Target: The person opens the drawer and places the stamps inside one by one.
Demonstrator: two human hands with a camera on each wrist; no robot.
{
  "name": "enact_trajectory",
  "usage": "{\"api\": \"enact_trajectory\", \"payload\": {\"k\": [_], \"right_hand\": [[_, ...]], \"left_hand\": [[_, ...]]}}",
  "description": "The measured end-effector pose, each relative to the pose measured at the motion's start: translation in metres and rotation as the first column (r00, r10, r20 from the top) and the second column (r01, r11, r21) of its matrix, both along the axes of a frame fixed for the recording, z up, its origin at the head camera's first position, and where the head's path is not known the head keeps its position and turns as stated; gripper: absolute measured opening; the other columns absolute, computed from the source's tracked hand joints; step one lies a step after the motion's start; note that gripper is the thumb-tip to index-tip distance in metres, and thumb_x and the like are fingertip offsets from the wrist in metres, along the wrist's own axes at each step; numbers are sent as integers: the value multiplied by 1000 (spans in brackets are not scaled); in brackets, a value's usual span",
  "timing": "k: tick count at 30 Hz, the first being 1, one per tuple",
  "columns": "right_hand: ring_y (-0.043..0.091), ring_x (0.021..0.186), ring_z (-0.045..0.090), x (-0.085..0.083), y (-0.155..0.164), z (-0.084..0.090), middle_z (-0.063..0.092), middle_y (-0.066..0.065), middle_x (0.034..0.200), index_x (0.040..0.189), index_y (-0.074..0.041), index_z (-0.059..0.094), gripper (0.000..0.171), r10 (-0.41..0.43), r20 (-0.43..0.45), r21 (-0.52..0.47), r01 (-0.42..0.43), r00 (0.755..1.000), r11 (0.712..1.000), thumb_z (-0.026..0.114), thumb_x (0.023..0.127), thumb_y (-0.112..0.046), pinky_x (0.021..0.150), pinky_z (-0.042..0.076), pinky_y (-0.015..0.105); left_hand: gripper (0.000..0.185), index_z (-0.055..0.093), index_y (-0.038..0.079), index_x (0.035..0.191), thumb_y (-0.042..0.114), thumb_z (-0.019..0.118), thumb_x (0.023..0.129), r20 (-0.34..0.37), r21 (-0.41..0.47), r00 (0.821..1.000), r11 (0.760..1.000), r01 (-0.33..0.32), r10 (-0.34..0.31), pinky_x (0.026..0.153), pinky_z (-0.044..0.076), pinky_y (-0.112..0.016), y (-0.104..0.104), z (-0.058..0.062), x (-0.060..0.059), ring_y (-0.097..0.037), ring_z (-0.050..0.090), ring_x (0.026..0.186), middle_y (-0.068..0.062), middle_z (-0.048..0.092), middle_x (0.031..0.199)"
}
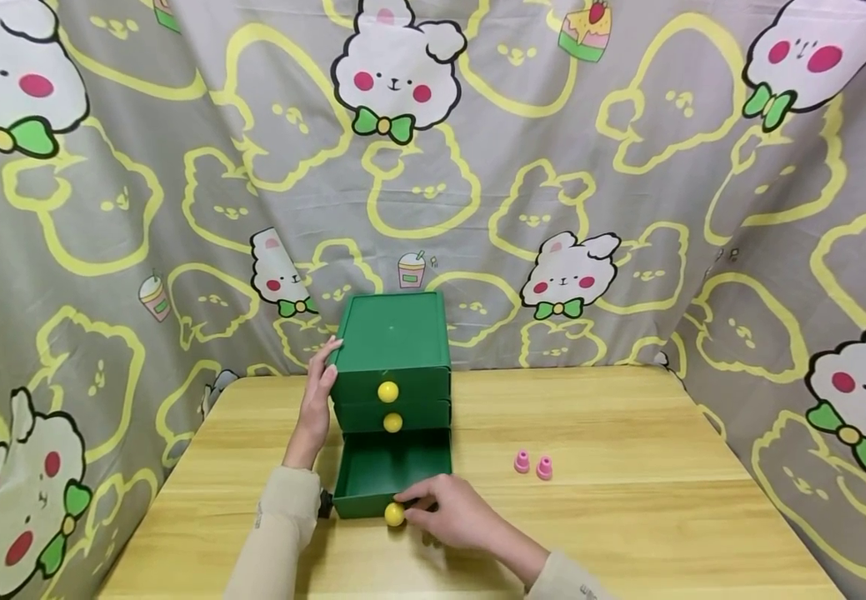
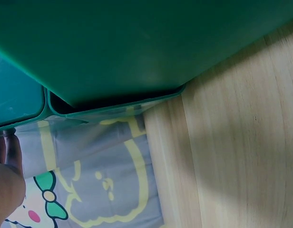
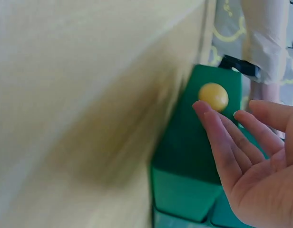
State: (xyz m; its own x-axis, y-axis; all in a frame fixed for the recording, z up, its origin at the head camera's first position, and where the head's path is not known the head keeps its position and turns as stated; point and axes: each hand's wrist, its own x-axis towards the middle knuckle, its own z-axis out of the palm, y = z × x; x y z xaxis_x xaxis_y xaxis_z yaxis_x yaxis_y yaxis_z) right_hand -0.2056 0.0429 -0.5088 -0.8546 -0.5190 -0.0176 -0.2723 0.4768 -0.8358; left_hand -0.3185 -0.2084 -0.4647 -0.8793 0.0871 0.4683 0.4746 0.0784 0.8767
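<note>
A green drawer cabinet (image 1: 391, 333) stands on the table, its bottom drawer (image 1: 361, 507) pulled out towards me. Nothing shows on the visible floor of that drawer. My right hand (image 1: 458, 518) is at the drawer's yellow round knob (image 1: 394, 514); in the right wrist view its fingers (image 3: 222, 142) extend beside the knob without curling round it. Against the cabinet's left side rests my left hand (image 1: 317, 404), fingers straight near the top edge. The two upper drawers, with yellow knobs (image 1: 388, 392), are closed.
Two small pink cone-shaped pieces (image 1: 523, 462) stand on the wooden table (image 1: 628, 500), to the right of the cabinet. A grey curtain (image 1: 478, 192) with rabbit prints hangs behind the table and along both sides.
</note>
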Motion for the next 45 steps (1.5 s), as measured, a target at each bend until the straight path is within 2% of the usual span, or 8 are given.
{"api": "enact_trajectory", "payload": {"k": [8,15,24,28,30,34,41,45], "right_hand": [[15,73,72,-5,34,26,78,13,96,124,-6,75,28,-22,-33,-101,19,999,995,69,99,-16,65,56,24],[25,81,74,-14,73,35,78,6,97,122,-10,75,24,-147,-75,-146,135,986,980,67,101,-17,69,61,32],[18,85,70,-28,135,19,77,8,108,126,-11,73,28,-365,-179,-81,356,914,931,70,99,-17,70,58,29],[17,89,66,-33,161,9,76,11,112,131,-6,69,34,-414,-235,-27,420,879,907,71,98,-15,71,52,25],[17,88,64,-35,172,5,75,14,115,135,-5,67,39,-428,-236,2,441,873,898,71,98,-16,69,50,26],[18,90,64,-35,188,-2,72,18,122,141,-4,61,46,-434,-187,65,452,881,890,69,100,-24,72,50,28],[25,91,68,-31,200,-13,61,26,134,149,0,51,60,-372,47,45,370,927,928,68,101,-31,67,56,35],[26,94,68,-31,203,-21,61,26,131,147,4,51,60,-323,101,18,323,941,946,70,99,-26,66,56,36]], "left_hand": [[51,37,8,158,21,36,108,14,-8,1000,1000,2,-2,122,6,-69,0,2,0,-35,11,159,-9,17,172],[51,37,8,158,22,36,109,22,-6,1000,1000,4,-4,122,5,-68,-1,1,0,-34,10,159,-8,17,172],[50,37,9,158,22,36,109,18,-18,1000,1000,13,-12,122,5,-69,-1,1,-1,-35,10,159,-10,16,173],[50,37,9,158,22,36,109,19,-12,1000,1000,15,-15,123,5,-68,-2,2,-1,-35,10,159,-11,15,173],[51,36,9,158,23,36,109,25,-18,1000,1000,12,-11,122,5,-70,-2,3,-1,-36,9,159,-13,14,173],[52,34,9,159,24,35,109,35,-30,999,1000,9,-8,120,5,-72,-1,5,-1,-37,8,159,-14,12,173],[52,35,11,159,24,35,109,39,-30,999,1000,6,-5,121,6,-71,-1,5,0,-35,8,159,-10,13,174],[52,35,12,159,24,34,109,34,-28,999,1000,5,-4,122,6,-70,-1,4,0,-34,10,159,-8,15,173]]}}
